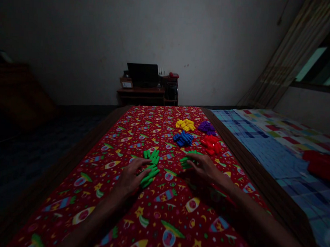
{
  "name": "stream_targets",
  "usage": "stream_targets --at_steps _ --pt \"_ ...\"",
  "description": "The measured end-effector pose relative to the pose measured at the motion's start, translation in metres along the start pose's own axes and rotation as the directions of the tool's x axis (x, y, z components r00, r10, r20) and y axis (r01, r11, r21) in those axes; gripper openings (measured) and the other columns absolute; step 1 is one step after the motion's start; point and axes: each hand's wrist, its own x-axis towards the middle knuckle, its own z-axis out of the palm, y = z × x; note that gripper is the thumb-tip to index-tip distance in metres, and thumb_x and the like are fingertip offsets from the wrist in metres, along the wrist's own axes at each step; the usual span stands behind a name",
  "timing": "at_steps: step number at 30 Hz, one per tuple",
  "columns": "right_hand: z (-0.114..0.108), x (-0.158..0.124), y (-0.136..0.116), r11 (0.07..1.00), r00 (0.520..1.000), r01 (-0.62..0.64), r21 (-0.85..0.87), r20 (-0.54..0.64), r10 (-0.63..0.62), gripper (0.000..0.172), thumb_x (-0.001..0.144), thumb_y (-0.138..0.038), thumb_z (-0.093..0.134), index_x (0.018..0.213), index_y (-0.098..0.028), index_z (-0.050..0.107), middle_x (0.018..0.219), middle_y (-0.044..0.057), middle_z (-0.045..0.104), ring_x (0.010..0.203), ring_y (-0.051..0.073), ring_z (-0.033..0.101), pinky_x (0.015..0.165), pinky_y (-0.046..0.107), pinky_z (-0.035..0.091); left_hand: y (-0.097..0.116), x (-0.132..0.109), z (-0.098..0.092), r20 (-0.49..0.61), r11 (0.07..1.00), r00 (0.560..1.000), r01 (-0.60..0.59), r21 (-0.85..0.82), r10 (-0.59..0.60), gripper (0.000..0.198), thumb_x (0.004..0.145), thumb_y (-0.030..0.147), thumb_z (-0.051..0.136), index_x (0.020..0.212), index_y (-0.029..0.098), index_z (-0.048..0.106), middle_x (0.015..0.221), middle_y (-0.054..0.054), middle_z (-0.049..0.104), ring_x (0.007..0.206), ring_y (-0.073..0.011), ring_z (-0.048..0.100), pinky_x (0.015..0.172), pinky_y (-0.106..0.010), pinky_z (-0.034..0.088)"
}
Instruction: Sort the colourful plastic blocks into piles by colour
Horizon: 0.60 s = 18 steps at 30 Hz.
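Note:
My left hand [129, 175] rests at a loose pile of small green stick-like pieces [149, 176] on the red patterned cloth [174, 212]. Its fingers are apart, with the tips touching the pieces' near side. More green sticks lie just beyond those fingertips. To the right, my right hand [205, 167] curls its fingers around another bunch of green sticks [184, 162]; part of that bunch is hidden behind the fingers. What kind of pieces these are is too small and dark to tell.
Beyond my right hand lie piles of blue [183, 139], yellow [185, 125], purple [207, 128] and red pieces [211, 144]. A checked bedspread [265, 151] is on the right. A desk [141, 94] with a dark monitor [143, 75] stands against the far wall.

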Motion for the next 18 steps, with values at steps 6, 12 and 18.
stream_targets --at_steps 6,12,18 --pt "-0.029 -0.021 0.059 0.987 0.997 -0.073 -0.143 -0.046 0.067 0.024 0.085 -0.028 0.056 0.102 -0.018 0.070 0.099 0.012 0.071 0.088 0.023 0.067 0.076 0.034 0.052 -0.030 -0.013 0.000 0.191 0.977 0.981 -0.077 0.200 0.038 0.051 0.077 0.050 0.066 0.121 0.025 0.061 0.114 -0.008 0.065 0.103 -0.0271 0.062 0.087 -0.038 0.052" --pt "-0.016 -0.016 0.055 0.981 0.968 0.093 -0.170 -0.214 -0.129 0.019 0.087 -0.026 0.055 0.098 -0.018 0.069 0.104 0.013 0.068 0.096 0.024 0.065 0.081 0.038 0.053 -0.013 -0.009 0.000 0.206 0.989 0.974 0.069 0.132 -0.095 0.044 0.081 0.035 0.056 0.123 0.022 0.060 0.118 -0.008 0.067 0.105 -0.0267 0.064 0.091 -0.037 0.051" --pt "0.023 0.000 -0.020 0.965 0.963 0.260 0.031 -0.086 -0.256 0.021 0.093 -0.026 0.050 0.106 -0.019 0.065 0.098 0.009 0.071 0.086 0.018 0.066 0.075 0.029 0.051 0.001 -0.010 0.012 0.152 0.998 0.987 0.058 0.009 -0.059 0.049 0.085 0.038 0.057 0.132 0.024 0.053 0.129 -0.009 0.062 0.114 -0.0273 0.060 0.096 -0.041 0.050"
